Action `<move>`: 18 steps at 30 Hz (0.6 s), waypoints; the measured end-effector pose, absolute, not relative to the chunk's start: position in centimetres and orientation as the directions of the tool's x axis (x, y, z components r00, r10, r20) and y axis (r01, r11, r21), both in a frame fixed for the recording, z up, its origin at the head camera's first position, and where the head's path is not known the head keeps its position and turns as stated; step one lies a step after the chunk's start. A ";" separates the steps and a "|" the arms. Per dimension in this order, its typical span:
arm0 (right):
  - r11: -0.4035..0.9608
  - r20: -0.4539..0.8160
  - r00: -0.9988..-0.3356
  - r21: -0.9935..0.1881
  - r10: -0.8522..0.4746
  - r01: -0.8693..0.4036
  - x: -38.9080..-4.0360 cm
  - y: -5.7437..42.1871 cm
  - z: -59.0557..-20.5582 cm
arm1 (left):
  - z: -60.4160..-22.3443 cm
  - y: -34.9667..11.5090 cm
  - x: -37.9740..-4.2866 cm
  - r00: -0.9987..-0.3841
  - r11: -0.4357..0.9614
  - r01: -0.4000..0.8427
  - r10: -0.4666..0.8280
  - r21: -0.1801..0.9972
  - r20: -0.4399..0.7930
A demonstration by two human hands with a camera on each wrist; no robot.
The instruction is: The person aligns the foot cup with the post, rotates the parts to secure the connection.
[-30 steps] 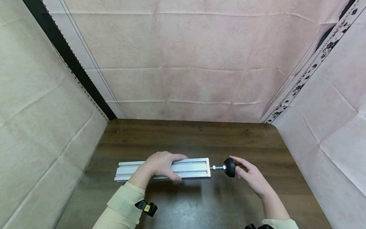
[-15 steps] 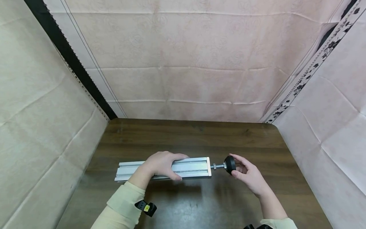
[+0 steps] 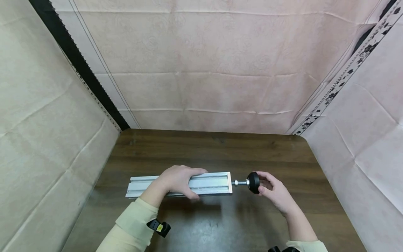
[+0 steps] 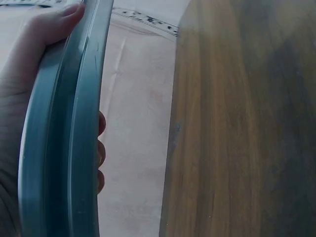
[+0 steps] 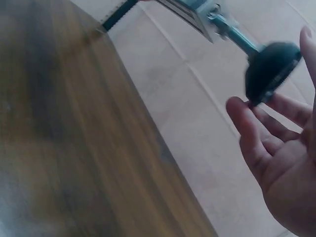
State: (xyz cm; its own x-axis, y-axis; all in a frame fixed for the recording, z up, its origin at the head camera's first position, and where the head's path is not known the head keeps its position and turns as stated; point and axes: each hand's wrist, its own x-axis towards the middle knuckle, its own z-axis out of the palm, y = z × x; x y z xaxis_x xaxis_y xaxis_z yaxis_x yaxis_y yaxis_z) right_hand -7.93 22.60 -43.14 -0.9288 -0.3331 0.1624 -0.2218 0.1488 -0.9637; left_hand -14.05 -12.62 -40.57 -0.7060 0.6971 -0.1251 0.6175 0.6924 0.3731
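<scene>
My left hand (image 3: 179,180) grips a silver aluminium extrusion profile (image 3: 210,184) from above, thumb on the near side. In the left wrist view, fingertips (image 4: 101,153) show past the far edge of the grooved profile (image 4: 59,148). From the profile's right end plate sticks a threaded rod (image 3: 240,182) with nuts. On its end sits a round black levelling foot (image 3: 253,182). My right hand (image 3: 275,190) holds the foot by its rim with thumb and fingers. In the right wrist view, fingertips are at the edge of the levelling foot (image 5: 269,71), palm partly cut off.
The profile is held above a brown wooden table (image 3: 204,150), its shadow falling on the near side. Pale cloth walls (image 3: 204,94) stand behind the table and on both sides. Each wrist carries a black strap device (image 3: 158,227).
The right hand's fingers shift around the foot's rim, and the foot tilts and turns slightly. The left hand and the profile stay almost where they were.
</scene>
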 end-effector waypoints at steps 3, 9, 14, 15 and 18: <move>0.127 0.225 -0.881 -0.945 -0.416 -0.302 -7.9 23.0 -43.0 | -40.6 -12.8 -14.0 -0.708 0.694 0.615 0.695 0.375 -0.126; 0.240 0.173 -0.894 -0.926 -0.414 -0.291 -7.9 23.2 -42.8 | -40.7 -12.7 -14.0 -0.704 0.695 0.612 0.696 0.377 -0.141; 0.307 0.108 -0.931 -0.925 -0.350 -0.223 -7.8 23.0 -42.9 | -40.7 -12.6 -14.0 -0.702 0.693 0.606 0.697 0.390 -0.149; 0.285 0.125 -0.924 -0.929 -0.361 -0.237 -7.8 23.0 -43.0 | -40.7 -12.7 -13.9 -0.701 0.694 0.605 0.697 0.390 -0.151; 0.200 0.179 -0.882 -0.936 -0.436 -0.289 -7.7 23.3 -42.7 | -40.5 -12.7 -13.9 -0.704 0.696 0.600 0.693 0.395 -0.152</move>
State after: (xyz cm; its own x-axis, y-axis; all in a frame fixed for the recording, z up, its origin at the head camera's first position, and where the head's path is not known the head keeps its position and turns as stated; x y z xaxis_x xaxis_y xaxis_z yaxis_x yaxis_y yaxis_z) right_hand -7.72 23.26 -42.67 -0.8820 -0.4360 0.1790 -0.2888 0.1999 -0.9363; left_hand -13.91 -12.72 -40.53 -0.7043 0.6934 -0.1524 0.5995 0.6958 0.3955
